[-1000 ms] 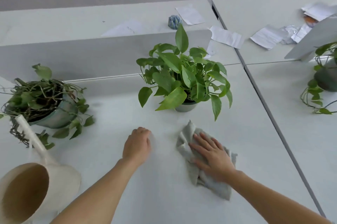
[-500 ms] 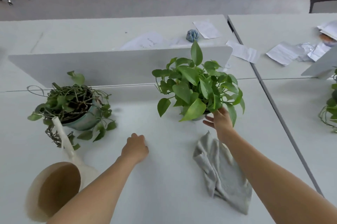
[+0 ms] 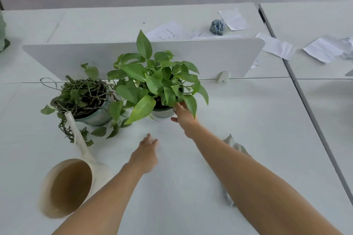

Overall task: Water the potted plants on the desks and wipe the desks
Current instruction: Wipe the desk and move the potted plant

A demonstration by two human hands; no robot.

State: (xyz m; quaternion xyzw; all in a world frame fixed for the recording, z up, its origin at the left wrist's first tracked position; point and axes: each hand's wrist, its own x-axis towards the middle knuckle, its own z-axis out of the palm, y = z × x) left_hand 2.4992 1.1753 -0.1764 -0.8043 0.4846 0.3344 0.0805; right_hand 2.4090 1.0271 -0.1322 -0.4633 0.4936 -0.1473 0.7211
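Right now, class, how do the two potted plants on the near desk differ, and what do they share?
The leafy plant is dense with broad, bright leaves; the sparse plant is mostly tangled bare stems with soil showing. The leafy plant stands taller; the sparse plant trails stems onto the desk. The right hand reaches the leafy plant's pot; no hand touches the sparse plant. Both sit in pale round pots before the divider.
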